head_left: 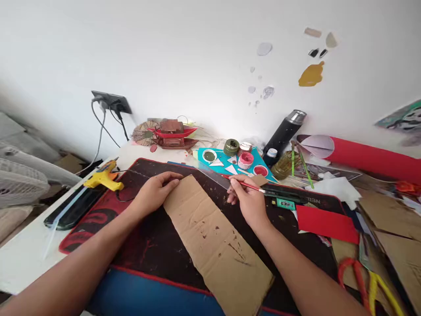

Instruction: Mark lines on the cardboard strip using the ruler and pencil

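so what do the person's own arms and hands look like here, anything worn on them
Both forearms are bare as far as the view shows: no sleeves, gloves, watch or bracelets. The left hand and right hand show no rings that I can make out. Fingernails look short and unpainted.

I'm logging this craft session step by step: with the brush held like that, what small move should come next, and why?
Probably bring the brush down onto the cardboard strip. The right hand grips it just past the strip's far edge, the left hand already pins the strip's corner, and the open paint pots sit behind.
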Tool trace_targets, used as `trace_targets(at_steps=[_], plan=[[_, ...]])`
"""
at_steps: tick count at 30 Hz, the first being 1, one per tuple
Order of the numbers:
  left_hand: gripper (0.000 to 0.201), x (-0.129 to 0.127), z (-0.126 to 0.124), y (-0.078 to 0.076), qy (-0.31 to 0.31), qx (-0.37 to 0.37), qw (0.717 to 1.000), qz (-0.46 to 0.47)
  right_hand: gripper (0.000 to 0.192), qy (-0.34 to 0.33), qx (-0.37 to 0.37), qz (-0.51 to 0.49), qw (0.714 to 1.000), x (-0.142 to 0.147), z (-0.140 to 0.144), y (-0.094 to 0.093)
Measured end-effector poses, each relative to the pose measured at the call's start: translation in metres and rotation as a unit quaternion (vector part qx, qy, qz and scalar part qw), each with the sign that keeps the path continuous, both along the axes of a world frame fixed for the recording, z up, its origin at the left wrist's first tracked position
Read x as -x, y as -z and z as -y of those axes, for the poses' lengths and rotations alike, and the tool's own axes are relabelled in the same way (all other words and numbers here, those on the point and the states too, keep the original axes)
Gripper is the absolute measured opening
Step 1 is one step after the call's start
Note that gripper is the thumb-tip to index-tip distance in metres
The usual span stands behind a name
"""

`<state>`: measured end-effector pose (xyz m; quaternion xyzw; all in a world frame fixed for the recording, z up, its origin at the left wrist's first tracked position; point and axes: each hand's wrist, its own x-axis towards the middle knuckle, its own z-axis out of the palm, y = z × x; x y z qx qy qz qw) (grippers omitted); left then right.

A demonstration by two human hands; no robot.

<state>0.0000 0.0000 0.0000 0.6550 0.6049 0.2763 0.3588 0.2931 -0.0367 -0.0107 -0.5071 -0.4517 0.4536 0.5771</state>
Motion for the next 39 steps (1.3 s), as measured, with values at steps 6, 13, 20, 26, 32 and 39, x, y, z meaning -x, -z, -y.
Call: trace_targets(at_steps=[6, 13, 20, 26, 32, 39], plan=[[0.072, 0.003, 0.0, -0.009, 0.034, 0.028, 0.999, 0.026, 0.04, 0.014, 0.001, 0.0, 1.0, -0.006, -0.006, 0.002], [0.067, 0.002, 0.0, -0.011, 0.052, 0.073, 0.993, 0.072, 0.043, 0.013, 0.004, -0.012, 1.0, -0.009, -0.01, 0.006], [0.078, 0.007, -0.005, -0.005, -0.005, 0.061, 0.992, 0.112, 0.044, 0.03, -0.005, -0.03, 0.999, -0.012, -0.012, 0.004], [0.069, 0.008, -0.005, -0.003, -0.019, 0.064, 0.989, 0.129, 0.043, 0.038, -0.015, -0.031, 0.999, -0.013, -0.012, 0.001], [0.065, 0.007, -0.005, -0.004, -0.01, 0.078, 0.985, 0.152, 0.044, 0.032, -0.009, -0.039, 0.999, -0.013, -0.011, -0.001], [0.068, 0.005, -0.006, -0.004, -0.005, 0.091, 0.98, 0.176, 0.044, 0.032, -0.008, -0.03, 0.999, -0.014, -0.011, 0.001]])
